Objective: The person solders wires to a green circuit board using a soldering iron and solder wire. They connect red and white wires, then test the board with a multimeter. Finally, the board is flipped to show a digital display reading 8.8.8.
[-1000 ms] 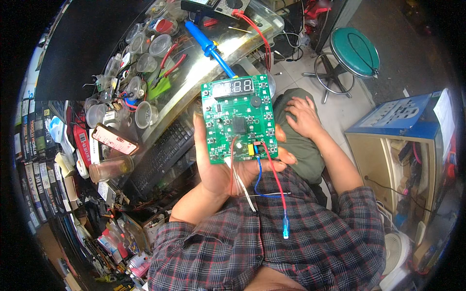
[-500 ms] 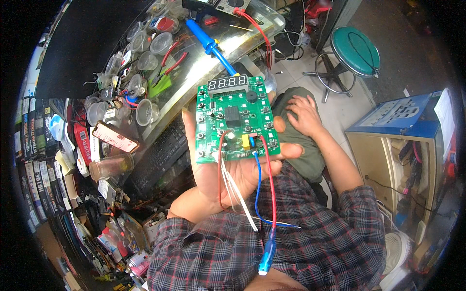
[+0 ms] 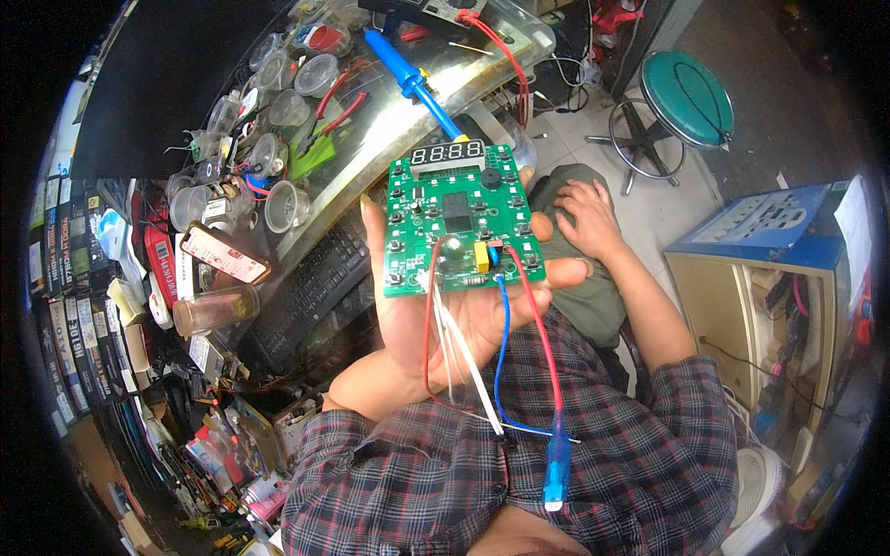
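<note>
My left hand holds a green circuit board up in front of my chest, palm beneath it, thumb on the left edge and fingertips round the right edge. A dark, unlit four-digit display spans its far end. Small push buttons line both sides, with a black relay in the middle. From the near edge hang a blue wire, white wires and a red wire ending in a blue connector. My right hand lies empty on my green-trousered knee, fingers stretched out.
Beyond the board, a blue soldering iron lies on the glass-topped desk. Red-handled pliers, plastic cups, a phone and a black keyboard are at left. A green stool and a cabinet stand at right.
The board in my left hand has shifted slightly right in view, and its hanging wires and blue connector have swung right. My right hand stays on the knee.
</note>
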A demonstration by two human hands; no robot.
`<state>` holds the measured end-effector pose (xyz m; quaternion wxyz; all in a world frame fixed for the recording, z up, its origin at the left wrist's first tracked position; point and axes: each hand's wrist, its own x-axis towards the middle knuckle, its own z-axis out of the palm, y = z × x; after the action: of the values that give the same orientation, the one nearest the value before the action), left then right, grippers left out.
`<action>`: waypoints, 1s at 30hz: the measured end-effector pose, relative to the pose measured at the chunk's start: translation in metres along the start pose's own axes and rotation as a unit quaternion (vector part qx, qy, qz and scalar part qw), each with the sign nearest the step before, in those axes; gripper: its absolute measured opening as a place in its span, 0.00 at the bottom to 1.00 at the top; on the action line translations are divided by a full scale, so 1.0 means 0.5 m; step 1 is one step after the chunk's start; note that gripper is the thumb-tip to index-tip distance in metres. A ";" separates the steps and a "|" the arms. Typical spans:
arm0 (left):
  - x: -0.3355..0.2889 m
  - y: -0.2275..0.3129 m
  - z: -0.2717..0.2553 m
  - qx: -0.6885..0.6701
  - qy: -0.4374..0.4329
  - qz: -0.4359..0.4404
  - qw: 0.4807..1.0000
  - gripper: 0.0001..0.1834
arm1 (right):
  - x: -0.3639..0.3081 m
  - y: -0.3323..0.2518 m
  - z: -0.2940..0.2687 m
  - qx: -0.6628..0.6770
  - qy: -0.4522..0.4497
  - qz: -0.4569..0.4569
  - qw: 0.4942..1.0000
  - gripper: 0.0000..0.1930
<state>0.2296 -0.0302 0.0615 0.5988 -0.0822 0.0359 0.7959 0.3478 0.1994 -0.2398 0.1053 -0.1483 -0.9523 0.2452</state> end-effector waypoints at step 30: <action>0.000 0.040 -0.072 0.151 -0.025 0.078 0.985 0.66 | -0.005 0.000 0.005 0.001 0.009 -0.004 1.000 0.14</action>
<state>0.2136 -0.0415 0.0255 0.5415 0.0321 0.1466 0.8272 0.3493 0.1977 -0.2423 0.1152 -0.1465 -0.9516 0.2444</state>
